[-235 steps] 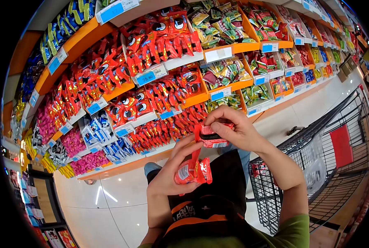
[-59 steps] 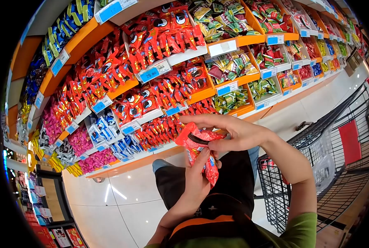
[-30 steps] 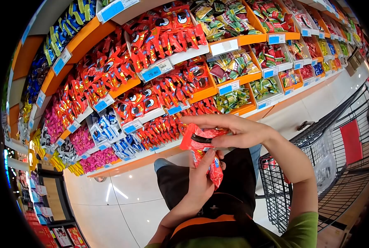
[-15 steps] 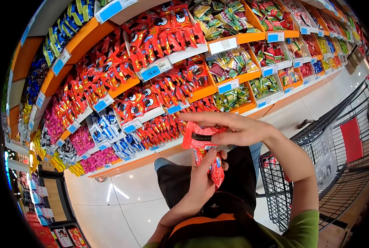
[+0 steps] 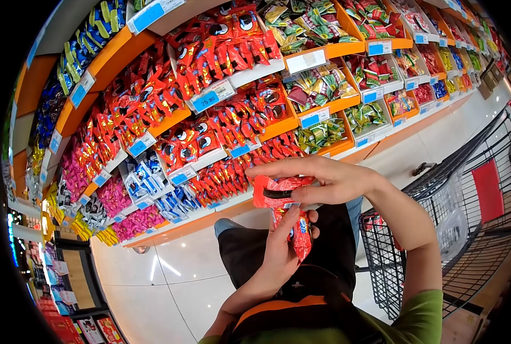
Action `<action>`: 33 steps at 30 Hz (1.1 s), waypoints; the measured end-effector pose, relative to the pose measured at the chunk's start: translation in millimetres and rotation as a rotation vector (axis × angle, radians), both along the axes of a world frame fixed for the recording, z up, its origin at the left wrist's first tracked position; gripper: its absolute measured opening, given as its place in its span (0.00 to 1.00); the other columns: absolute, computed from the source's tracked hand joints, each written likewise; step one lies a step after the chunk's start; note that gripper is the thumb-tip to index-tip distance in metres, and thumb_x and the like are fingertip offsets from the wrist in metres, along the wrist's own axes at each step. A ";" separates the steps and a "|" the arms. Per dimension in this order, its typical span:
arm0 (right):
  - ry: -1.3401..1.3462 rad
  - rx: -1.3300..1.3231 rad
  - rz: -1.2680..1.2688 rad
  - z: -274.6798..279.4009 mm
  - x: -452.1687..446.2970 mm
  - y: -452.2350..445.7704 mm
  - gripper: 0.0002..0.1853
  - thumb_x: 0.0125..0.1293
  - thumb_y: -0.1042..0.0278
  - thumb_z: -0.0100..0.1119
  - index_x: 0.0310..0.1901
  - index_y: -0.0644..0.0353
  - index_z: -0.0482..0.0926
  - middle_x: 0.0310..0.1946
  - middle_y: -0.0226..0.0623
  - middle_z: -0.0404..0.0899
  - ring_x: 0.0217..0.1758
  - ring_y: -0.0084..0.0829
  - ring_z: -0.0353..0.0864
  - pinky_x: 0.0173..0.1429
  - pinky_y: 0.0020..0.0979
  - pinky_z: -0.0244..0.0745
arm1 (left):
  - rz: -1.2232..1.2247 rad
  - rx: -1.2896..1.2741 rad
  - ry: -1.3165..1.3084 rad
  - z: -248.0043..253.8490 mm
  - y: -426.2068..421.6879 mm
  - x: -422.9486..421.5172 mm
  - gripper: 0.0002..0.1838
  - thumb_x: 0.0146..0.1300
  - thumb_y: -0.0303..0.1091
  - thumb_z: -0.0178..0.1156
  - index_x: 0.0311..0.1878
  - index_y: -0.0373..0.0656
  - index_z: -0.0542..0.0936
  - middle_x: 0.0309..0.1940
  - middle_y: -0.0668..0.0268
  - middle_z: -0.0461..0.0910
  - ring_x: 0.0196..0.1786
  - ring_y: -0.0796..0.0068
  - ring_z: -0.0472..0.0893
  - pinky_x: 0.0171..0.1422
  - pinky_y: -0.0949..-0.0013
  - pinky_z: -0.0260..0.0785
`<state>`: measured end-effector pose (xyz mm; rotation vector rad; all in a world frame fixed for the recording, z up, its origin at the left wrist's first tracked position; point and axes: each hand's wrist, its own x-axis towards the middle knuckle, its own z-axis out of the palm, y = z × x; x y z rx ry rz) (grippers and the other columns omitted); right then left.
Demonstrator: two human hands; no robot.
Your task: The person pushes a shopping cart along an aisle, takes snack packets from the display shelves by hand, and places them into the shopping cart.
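Note:
Two red snack packets are held together in front of my body. The upper red packet [image 5: 265, 191], with a dark oval on its face, lies between the thumb and fingers of my right hand [image 5: 330, 180]; the index finger stretches over its top edge. Below it, my left hand [image 5: 279, 241] has its thumb and fingers wrapped round the lower red packet [image 5: 302, 241], which hangs tilted. The thumb tip of my left hand reaches the bottom edge of the upper packet. Behind them, a shelf bin of similar red packets [image 5: 224, 179] slopes down.
Tiered shelves with orange edges [image 5: 175, 119] hold red, green, blue and pink packets, with price tags [image 5: 209, 97] along their fronts. A black wire shopping cart [image 5: 381, 258] with a red panel [image 5: 487, 190] stands at the right. White floor tiles [image 5: 181, 252] show below the shelves.
Compared with the earliest frame, the two packets are now close together and my left hand sits higher and further right. Over the last second both hands have barely moved.

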<state>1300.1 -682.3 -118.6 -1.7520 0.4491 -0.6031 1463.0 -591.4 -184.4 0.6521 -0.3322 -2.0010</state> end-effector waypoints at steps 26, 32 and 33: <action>0.023 -0.226 -0.052 -18.8 1.5 -5.9 0.35 0.58 0.72 0.48 0.72 0.52 0.62 0.38 0.49 0.81 0.30 0.36 0.80 0.37 0.36 0.75 | -0.133 0.095 0.146 -6.8 1.0 1.1 0.18 0.70 0.43 0.58 0.56 0.42 0.72 0.40 0.65 0.78 0.44 0.75 0.80 0.39 0.71 0.77; 0.019 -0.296 -0.068 -19.4 2.0 -6.7 0.35 0.58 0.71 0.48 0.71 0.54 0.63 0.33 0.49 0.80 0.28 0.37 0.80 0.35 0.37 0.74 | -0.134 0.086 0.153 -6.3 0.8 0.4 0.18 0.70 0.43 0.58 0.56 0.43 0.72 0.40 0.65 0.78 0.44 0.75 0.80 0.39 0.72 0.77; 0.012 -0.311 -0.069 -19.9 2.3 -7.2 0.35 0.57 0.71 0.48 0.71 0.54 0.63 0.33 0.48 0.80 0.27 0.37 0.79 0.35 0.37 0.74 | -0.123 0.089 0.142 -5.6 0.9 -0.5 0.18 0.70 0.43 0.58 0.56 0.43 0.72 0.40 0.64 0.78 0.43 0.75 0.80 0.38 0.73 0.77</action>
